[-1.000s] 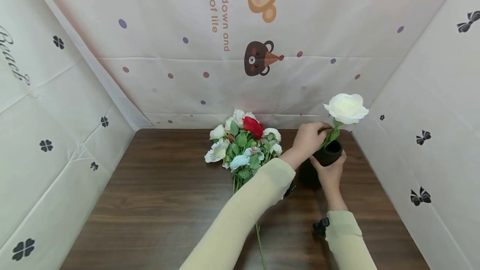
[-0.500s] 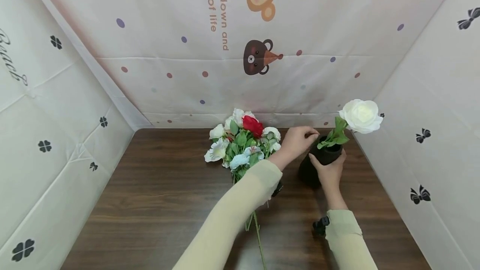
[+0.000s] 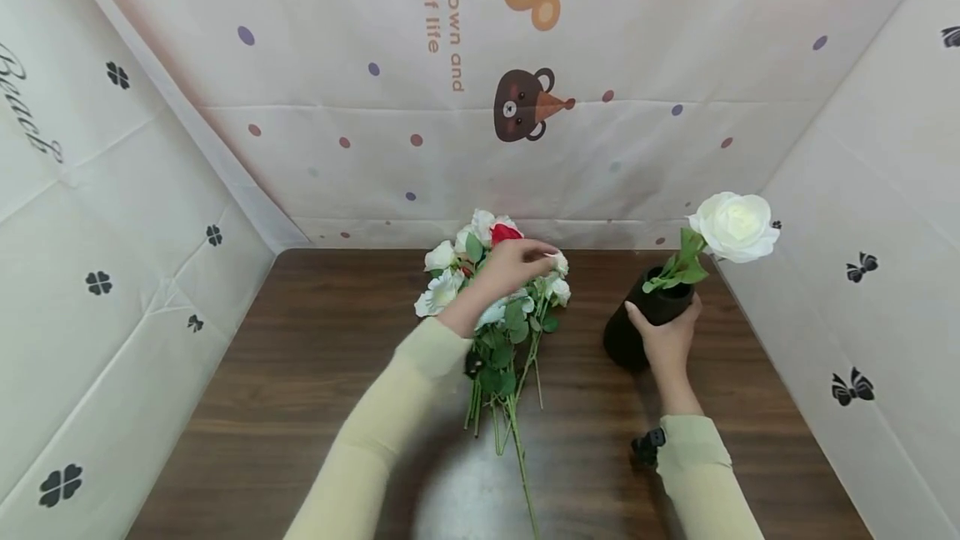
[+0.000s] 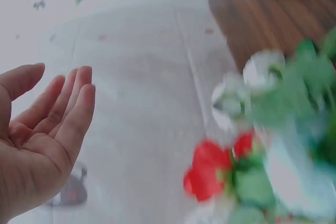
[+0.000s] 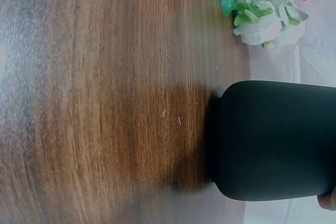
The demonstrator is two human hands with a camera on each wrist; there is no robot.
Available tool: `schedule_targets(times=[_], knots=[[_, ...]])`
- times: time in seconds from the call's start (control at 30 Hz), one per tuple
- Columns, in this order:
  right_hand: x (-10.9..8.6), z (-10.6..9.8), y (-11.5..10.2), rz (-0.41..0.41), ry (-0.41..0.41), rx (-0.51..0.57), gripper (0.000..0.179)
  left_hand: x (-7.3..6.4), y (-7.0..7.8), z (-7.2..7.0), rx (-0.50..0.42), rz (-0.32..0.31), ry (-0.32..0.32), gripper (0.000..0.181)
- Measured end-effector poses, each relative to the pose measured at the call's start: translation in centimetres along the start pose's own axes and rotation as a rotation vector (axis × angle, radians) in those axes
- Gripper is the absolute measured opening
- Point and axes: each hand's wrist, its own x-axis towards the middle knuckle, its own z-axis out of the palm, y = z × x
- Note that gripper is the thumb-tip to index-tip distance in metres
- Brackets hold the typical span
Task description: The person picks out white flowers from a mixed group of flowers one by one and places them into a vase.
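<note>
A black vase (image 3: 637, 332) stands at the right of the table, and my right hand (image 3: 670, 342) grips it near the rim. One white rose (image 3: 735, 227) with green leaves leans to the right out of its mouth. My left hand (image 3: 512, 267) is over a bunch of artificial flowers (image 3: 498, 357), holding nothing. In the left wrist view its fingers are relaxed and apart from the blurred red flower (image 4: 209, 169). The bunch has white, pale blue and red blooms, partly covered by the hand. The right wrist view shows the vase's smooth lower body (image 5: 278, 140).
The brown wooden table (image 3: 315, 382) ends at a printed cloth (image 3: 360, 173) behind, with more cloth on both sides. Green stems (image 3: 521, 465) of the bunch reach toward the table's front. A small black wrist camera (image 3: 648, 447) sits at the right sleeve.
My left hand has let go of the white rose's stem and moved left to above the bunch. The rose has tipped to the right in the vase. My right hand keeps its grip.
</note>
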Motion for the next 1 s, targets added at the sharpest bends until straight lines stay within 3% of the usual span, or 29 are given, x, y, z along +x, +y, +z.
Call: schedule_targets(times=[0.17, 0.33, 0.47, 0.6, 0.67, 0.8, 1.0], knots=[[0.1, 0.0, 0.2, 0.006, 0.0, 0.016, 0.102, -3.0, -4.5, -3.2, -0.166, -0.113, 0.042, 0.037], [0.2, -0.2, 0.0, 0.013, 0.005, 0.024, 0.102, -5.4, -8.8, -4.2, -0.281, -0.269, 0.058, 0.04], [0.2, -0.4, -0.2, 0.01, 0.006, 0.021, 0.102, -6.2, -12.3, -3.3, -0.365, -0.382, 0.05, 0.039], [0.0, -0.4, -0.1, 0.01, 0.006, 0.022, 0.101, -6.5, -15.7, -1.5, -0.529, -0.523, 0.045, 0.038], [-0.1, -0.3, -0.1, 0.012, 0.008, 0.025, 0.101, -6.5, -16.8, -0.5, -0.618, -0.605, 0.078, 0.039], [-0.2, -0.2, 0.0, 0.011, 0.005, 0.027, 0.101, -6.3, -18.1, 1.2, -0.727, -0.697, 0.159, 0.038], [0.0, 0.0, 0.1, 0.0, 0.01, 0.021, 0.102, -5.8, -18.7, 2.6, -0.814, -0.745, 0.197, 0.038]])
